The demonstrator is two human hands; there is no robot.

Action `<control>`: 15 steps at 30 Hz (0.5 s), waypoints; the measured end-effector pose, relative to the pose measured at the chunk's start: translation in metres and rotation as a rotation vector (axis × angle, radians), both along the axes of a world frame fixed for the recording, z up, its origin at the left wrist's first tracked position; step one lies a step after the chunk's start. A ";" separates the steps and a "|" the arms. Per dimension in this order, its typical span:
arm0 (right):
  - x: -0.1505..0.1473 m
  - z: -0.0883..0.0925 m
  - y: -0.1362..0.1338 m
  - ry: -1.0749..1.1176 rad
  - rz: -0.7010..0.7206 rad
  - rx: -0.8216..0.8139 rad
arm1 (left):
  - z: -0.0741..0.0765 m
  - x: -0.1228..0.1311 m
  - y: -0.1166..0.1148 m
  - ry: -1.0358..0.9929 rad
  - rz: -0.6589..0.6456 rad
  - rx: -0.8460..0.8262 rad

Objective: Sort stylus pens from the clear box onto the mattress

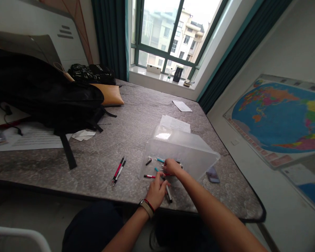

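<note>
A clear box (196,157) lies tipped on the surface (94,168), loose pens (149,176) in its mouth. The right hand (173,166) reaches inside, its grip hard to tell; the left hand's (156,191) grip pinches 1 black-and-white pen (168,192).

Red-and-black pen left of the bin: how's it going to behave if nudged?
It looks slim and straight, so the red-and-black pen is probably stiff and light. Pushed sideways, it may roll. The black-and-white pen lies close alongside, so it would likely get bumped too.
</note>
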State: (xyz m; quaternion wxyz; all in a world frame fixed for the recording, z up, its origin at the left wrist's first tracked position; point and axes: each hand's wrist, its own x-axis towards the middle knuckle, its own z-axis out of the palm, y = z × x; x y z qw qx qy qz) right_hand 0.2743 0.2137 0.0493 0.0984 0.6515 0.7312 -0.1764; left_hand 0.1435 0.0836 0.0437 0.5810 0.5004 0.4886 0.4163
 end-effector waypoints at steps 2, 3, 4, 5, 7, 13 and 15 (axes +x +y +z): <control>0.003 0.001 -0.002 0.008 -0.006 0.005 | -0.001 -0.002 0.004 -0.032 0.025 -0.042; 0.005 0.002 -0.003 0.011 -0.012 0.008 | -0.003 -0.003 0.006 -0.045 0.043 -0.067; 0.008 0.003 -0.004 0.012 -0.020 0.012 | -0.005 -0.004 0.008 -0.055 0.064 -0.091; 0.010 0.004 -0.005 0.013 -0.028 0.015 | -0.008 -0.004 0.010 -0.061 0.087 -0.112; 0.016 0.007 -0.006 0.017 -0.042 0.022 | -0.013 -0.005 0.013 -0.063 0.118 -0.132; 0.028 0.013 -0.015 0.068 -0.062 0.049 | -0.019 -0.002 0.015 -0.135 0.135 -0.137; 0.030 0.015 -0.021 0.089 -0.067 0.067 | -0.021 -0.001 0.015 -0.156 0.159 -0.144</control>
